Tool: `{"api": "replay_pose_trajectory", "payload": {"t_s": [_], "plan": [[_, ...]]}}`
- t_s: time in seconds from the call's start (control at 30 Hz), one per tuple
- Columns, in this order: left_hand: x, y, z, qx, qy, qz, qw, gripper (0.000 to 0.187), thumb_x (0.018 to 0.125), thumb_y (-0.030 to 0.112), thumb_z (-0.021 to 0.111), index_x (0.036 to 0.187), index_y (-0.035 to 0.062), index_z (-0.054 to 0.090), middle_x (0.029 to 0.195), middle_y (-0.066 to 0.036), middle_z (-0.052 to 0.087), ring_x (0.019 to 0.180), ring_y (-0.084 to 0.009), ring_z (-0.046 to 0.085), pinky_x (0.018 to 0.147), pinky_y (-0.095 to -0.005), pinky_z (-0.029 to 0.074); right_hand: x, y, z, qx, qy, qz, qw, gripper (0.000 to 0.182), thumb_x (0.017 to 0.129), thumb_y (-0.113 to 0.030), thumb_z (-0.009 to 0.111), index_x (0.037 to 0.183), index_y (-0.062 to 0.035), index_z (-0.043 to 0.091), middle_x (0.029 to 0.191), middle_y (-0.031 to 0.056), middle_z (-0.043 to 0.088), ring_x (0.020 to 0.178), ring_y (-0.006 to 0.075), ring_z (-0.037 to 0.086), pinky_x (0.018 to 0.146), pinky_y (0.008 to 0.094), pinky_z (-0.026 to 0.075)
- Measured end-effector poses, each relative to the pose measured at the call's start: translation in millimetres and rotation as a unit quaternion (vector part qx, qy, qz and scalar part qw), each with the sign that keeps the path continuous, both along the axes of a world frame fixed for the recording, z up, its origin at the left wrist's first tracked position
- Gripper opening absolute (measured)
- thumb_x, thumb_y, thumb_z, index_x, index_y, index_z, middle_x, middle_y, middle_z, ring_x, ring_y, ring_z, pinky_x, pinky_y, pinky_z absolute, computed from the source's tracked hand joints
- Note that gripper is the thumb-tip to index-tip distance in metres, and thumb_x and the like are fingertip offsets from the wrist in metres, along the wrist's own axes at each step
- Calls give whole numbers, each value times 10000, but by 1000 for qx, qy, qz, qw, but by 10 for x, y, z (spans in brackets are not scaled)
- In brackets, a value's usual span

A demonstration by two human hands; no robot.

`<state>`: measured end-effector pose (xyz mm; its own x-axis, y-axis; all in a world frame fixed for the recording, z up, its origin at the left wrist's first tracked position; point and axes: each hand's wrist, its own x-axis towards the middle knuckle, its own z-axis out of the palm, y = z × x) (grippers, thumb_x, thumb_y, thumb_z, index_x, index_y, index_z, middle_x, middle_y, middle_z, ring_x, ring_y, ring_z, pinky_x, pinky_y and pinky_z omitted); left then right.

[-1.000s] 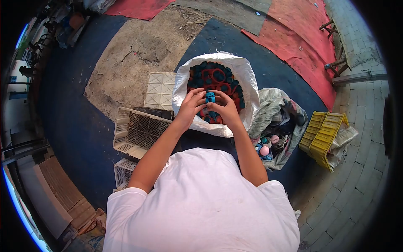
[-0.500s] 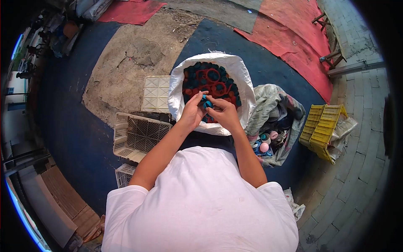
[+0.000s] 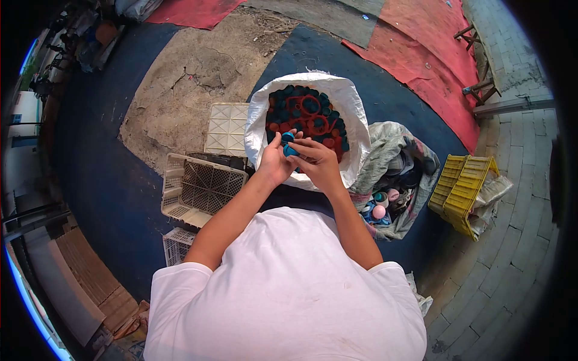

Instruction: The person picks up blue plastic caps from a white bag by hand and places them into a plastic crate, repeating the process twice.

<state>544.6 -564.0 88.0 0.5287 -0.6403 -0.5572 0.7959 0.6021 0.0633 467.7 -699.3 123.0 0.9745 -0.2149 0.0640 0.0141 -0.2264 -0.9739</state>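
Note:
A white woven sack (image 3: 349, 99) stands open in front of me, holding many dark teal and red caps and several red rings (image 3: 310, 105). Over its near part, my left hand (image 3: 275, 161) is closed around a blue cap (image 3: 288, 138). My right hand (image 3: 317, 159) pinches another blue cap (image 3: 291, 150) just below the first one. The two caps are close together between my fingers; whether they touch is hard to tell.
Left of the sack are a pale flat crate (image 3: 226, 129) and an open beige crate (image 3: 205, 188). A patterned sack (image 3: 385, 141) of mixed items lies to the right, with yellow crates (image 3: 460, 186) beyond. Wooden stools (image 3: 478, 87) stand at the upper right.
The two blue caps now show more clearly, and my right hand's fingers have shifted over the lower one. The view has moved slightly.

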Motion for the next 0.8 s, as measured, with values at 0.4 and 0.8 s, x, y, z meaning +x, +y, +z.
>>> {"api": "replay_pose_trajectory", "payload": {"t_s": [0.4, 0.8], "plan": [[-39, 224, -105, -114, -16, 41, 992, 486, 1106, 488, 359, 1256, 84, 582, 1344, -137, 634, 1216, -294, 623, 1011, -504, 533, -10, -57, 67, -200, -68, -19, 977, 506, 762, -109, 852, 1252, -191, 758, 1202, 80, 697, 1035, 260, 639, 897, 384, 535], [-175, 627, 332, -33, -4, 135, 990, 460, 1090, 458, 435, 1189, 36, 588, 1348, -180, 627, 1264, -345, 598, 1115, -529, 483, 358, -251, -458, -20, 105, -46, 993, 295, 908, -210, 730, 1131, -18, 750, 1033, 151, 738, 858, 247, 722, 801, 335, 560]]}}
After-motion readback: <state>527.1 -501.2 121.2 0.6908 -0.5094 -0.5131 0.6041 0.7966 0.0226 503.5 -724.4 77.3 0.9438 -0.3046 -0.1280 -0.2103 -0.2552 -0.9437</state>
